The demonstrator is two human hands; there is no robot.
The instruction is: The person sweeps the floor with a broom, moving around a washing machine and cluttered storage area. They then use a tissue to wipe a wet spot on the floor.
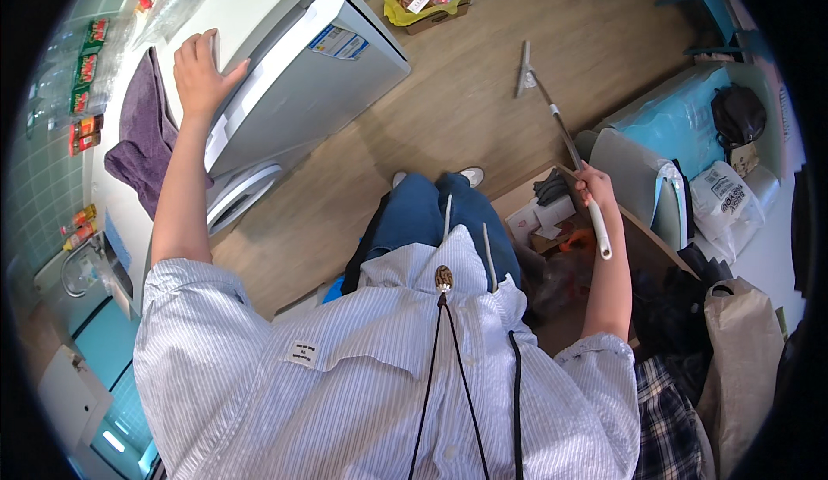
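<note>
My right hand (595, 185) grips the shaft of a long-handled floor squeegee (564, 127). The white grip end of its handle points back along my forearm, and the narrow crosswise head is over the floor ahead, to the right. My left hand (197, 79) lies palm down at the front edge of the white countertop (262, 4), thumb spread, with nothing held. Below that edge stands a grey-fronted appliance (304, 85) bearing a blue and white label. A purple towel (139, 134) hangs over the counter beside my left forearm.
A yellow-lined waste bin (429, 1) stands on the wood-look floor (388, 118) ahead. A round appliance door (246, 195) juts out at left, near a sink (107, 266). To my right are an open box (550, 221) of odds and ends, a white plastic bag (728, 205) and clothes.
</note>
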